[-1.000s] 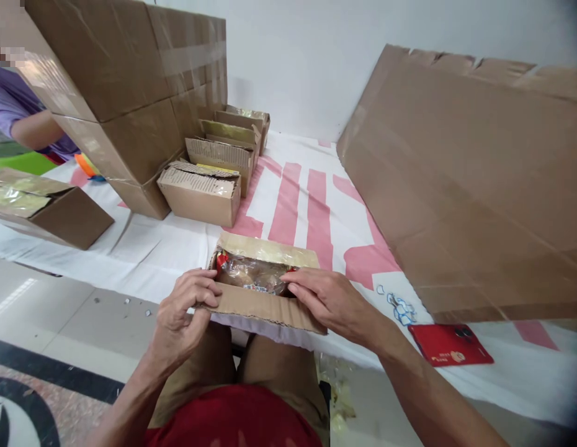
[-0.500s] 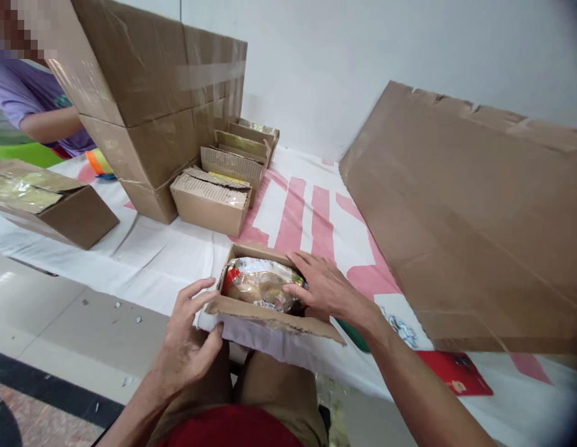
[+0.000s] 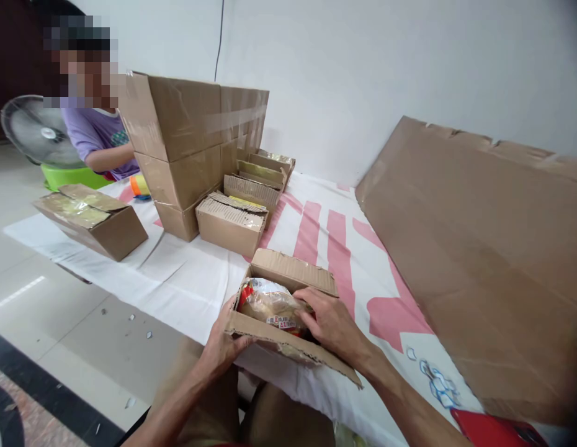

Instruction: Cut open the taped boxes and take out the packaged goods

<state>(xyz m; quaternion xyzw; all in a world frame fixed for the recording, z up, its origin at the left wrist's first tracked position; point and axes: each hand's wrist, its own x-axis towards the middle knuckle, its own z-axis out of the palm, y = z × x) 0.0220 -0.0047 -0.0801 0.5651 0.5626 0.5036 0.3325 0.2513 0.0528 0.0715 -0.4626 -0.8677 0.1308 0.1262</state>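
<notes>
In front of me at the table's near edge lies an open cardboard box [image 3: 298, 270], its long flaps folded outward. Inside it rests a clear plastic food package [image 3: 270, 304] with red and white print; its contents are hard to make out. My left hand [image 3: 224, 338] grips the left end of the box, thumb on the near flap. My right hand [image 3: 328, 316] reaches into the right end, its bent fingers closed on the edge of the package.
Taped cartons [image 3: 186, 124] are stacked left of centre, with several small open boxes [image 3: 232, 220] beside them. A closed box [image 3: 93, 217] sits at the left. Large cardboard [image 3: 479, 261] leans at right, near a red phone-like object [image 3: 496, 428]. Beyond the stack sits a person [image 3: 102, 136].
My left hand has closed onto the box's left end. The right fingers have curled onto the package, and the far flap now stands out more. The view has tilted up and left.
</notes>
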